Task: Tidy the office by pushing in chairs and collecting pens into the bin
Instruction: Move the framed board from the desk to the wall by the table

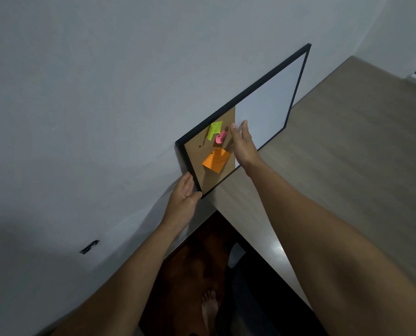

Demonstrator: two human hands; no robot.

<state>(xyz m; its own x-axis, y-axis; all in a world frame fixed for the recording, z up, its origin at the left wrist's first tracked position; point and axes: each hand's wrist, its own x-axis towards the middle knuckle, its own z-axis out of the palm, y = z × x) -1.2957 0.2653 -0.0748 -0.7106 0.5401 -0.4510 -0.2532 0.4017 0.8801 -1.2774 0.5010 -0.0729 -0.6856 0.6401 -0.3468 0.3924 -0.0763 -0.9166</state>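
Observation:
A black-framed board (296, 76), half cork and half white, leans on the grey wall and stands on a wooden desk. Green (214, 130), pink (220, 137) and orange (216, 160) sticky notes hang on the cork half. My left hand (184, 194) touches the board's near lower corner with fingers and thumb on the frame edge. My right hand (243, 144) is held flat in front of the board, fingers apart, beside the pink note. No pens, chairs or bin are in view.
The wooden desk (347, 154) runs along the wall to the right. Below its near edge lie a dark reddish floor (192, 263) and my bare foot (209, 309). A dark mark (89, 246) sits on the wall at lower left.

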